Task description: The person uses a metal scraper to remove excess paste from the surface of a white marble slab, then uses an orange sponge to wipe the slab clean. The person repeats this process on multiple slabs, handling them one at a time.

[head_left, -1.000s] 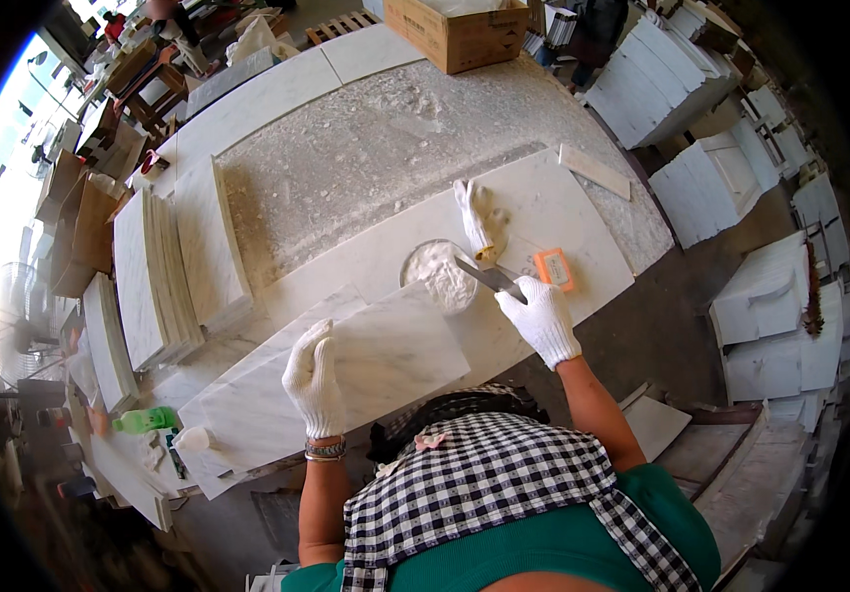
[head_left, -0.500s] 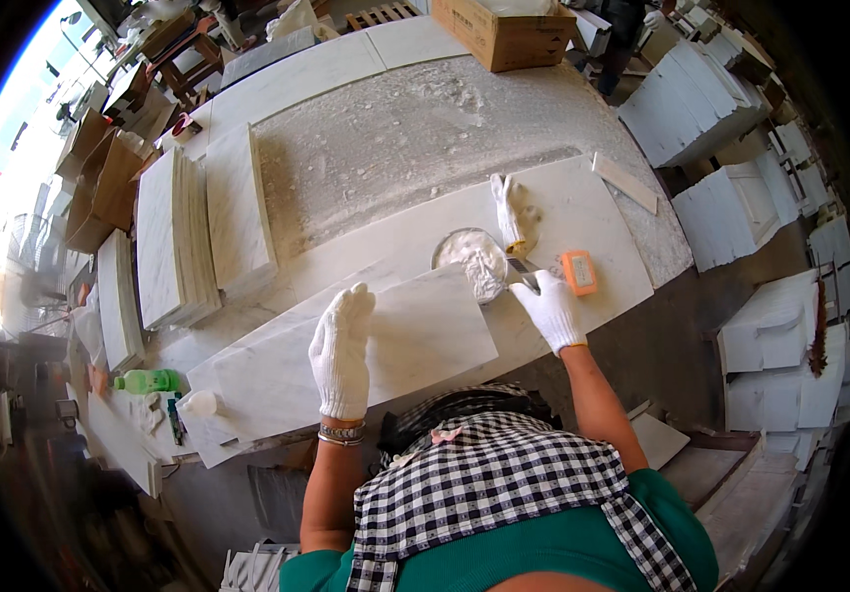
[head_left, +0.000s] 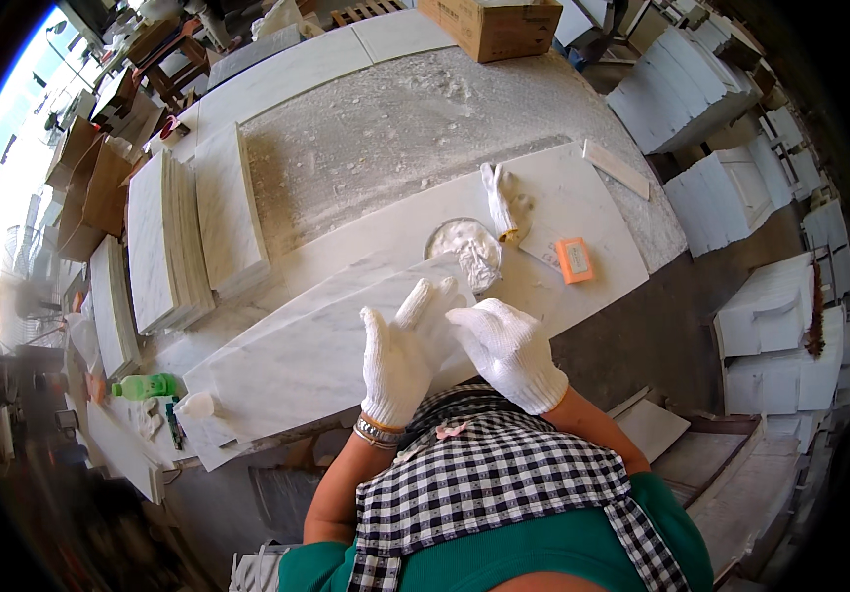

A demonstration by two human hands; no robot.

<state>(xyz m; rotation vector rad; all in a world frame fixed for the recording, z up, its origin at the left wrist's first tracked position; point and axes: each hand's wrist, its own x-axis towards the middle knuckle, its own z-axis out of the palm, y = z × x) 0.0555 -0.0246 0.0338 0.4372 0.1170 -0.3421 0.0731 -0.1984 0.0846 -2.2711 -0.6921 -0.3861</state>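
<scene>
My left hand (head_left: pixel 400 360), in a white knitted glove, is held open over the near edge of a white marble slab (head_left: pixel 316 340), its fingers apart. Beside it, my gloved right hand (head_left: pixel 514 355) is closed with fingertips toward the left palm; whatever it grips is hidden. Just past the hands stands a round bowl of white paste (head_left: pixel 469 252), partly overlapped by the slab's edge. A loose white glove (head_left: pixel 509 202) lies behind the bowl. An orange box (head_left: pixel 574 260) rests to the right.
Stacked marble slabs (head_left: pixel 163 242) stand on the left of the table. A green bottle (head_left: pixel 144 386) and a small white container (head_left: pixel 198 406) are near the left end. A cardboard box (head_left: pixel 494 28) sits at the back, and a narrow stone strip (head_left: pixel 616 170) at the right.
My right hand has come from beside the bowl, where it gripped a dark-handled tool, to my left hand. My left hand has shifted right and turned its palm up. The view has shifted slightly.
</scene>
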